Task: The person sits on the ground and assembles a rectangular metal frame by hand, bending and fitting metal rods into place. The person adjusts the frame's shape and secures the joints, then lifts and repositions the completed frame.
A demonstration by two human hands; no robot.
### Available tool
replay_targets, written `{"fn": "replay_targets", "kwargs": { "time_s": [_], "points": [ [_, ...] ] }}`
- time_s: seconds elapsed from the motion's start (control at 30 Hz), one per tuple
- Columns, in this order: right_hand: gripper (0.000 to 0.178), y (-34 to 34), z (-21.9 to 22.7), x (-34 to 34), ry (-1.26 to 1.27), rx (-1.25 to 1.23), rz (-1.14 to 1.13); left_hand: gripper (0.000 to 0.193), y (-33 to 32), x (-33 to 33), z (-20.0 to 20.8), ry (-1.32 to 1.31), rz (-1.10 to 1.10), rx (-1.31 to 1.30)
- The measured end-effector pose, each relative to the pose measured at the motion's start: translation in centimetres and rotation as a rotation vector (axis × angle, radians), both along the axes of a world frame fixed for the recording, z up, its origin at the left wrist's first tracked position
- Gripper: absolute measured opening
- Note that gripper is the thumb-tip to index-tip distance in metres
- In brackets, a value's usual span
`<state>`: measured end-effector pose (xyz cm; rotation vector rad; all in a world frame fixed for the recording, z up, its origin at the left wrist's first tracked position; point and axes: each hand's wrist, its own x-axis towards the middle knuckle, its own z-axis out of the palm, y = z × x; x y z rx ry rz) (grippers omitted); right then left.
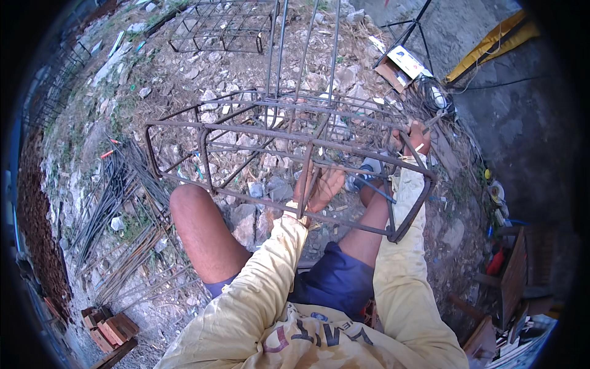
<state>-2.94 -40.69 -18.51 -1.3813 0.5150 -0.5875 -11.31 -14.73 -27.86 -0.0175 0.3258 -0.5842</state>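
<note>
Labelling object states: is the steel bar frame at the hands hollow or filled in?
Hollow: stones and the left hand show between the bars of the steel bar frame.

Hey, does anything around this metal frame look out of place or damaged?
The open cardboard box at upper right looks odd: it sits askew on rough ground beside a tangled dark coil. The thin rods at left also lie in a loose, untidy heap. The metal frame itself shows no obvious damage.

At the frame's centre, your left hand (pixel 319 187) meets a metal-bar cage (pixel 306 163); your right hand (pixel 416 138) is right of centre.
</note>
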Motion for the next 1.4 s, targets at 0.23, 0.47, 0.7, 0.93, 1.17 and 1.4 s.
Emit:
{"fn": "replay_targets", "kwargs": {
  "time_s": [0.23, 0.47, 0.7, 0.93, 1.17, 1.4],
  "points": [
    [0.019, 1.2, 1.2, -0.4, 0.013, -0.054, -0.045, 0.062, 1.0, 0.4, -1.0, 0.143, 0.028, 0.028],
    [0.022, 1.4, 0.3, -0.1, 0.032, -0.062, -0.008, 0.060, 2.3, 0.3, -0.7, 0.049, 0.029, -0.081],
    [0.020, 0.8, 0.8, -0.6, -0.009, -0.077, -0.025, 0.038, 2.2, 1.2, -0.2, 0.102, -0.138, -0.069],
    [0.020, 0.8, 0.4, -0.5, -0.026, 0.002, 0.046, 0.027, 2.3, 1.0, -0.5, 0.048, -0.101, -0.101],
    [0.020, 1.1, 1.5, -0.8, 0.039, -0.054, 0.061, 0.021, 3.0, 1.1, -0.8, 0.052, -0.212, -0.303],
    [0.020, -0.4, 0.8, -0.7, 0.041, -0.040, 0.090, 0.015, 4.0, 1.2, -0.2, 0.022, -0.354, -0.305]
  ]
}}
